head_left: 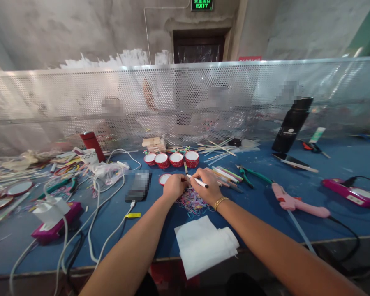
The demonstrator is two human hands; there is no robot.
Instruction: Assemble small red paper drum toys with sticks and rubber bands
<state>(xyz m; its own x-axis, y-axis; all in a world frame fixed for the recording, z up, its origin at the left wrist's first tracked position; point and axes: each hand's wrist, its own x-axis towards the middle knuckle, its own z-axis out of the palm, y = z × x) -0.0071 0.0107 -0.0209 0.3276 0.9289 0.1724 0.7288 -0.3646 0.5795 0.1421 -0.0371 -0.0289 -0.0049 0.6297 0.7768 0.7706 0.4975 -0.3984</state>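
My left hand (174, 187) is closed in a pinch around a short, thin stick (185, 167), whose coloured upper end stands up between my hands. In my right hand (209, 186) is a white marker pen (200, 181); its black end points right and its other end meets the stick near my left fingertips. Below both hands lies a loose heap of colourful rubber-band-like loops (193, 203). A white disc with a red rim (164, 179) is partly hidden behind my left hand. Stacks of similar red-rimmed discs (176, 159) stand just beyond.
Coloured sticks (226, 174), green-handled pliers (255, 174) and a pink glue gun (296, 202) lie to the right. A black bottle (291, 125) stands behind them. White tissue (205, 244) is in front. Leftward are a phone (138, 186), cables and a purple power strip (57, 224). A perforated metal screen (179, 102) borders the back.
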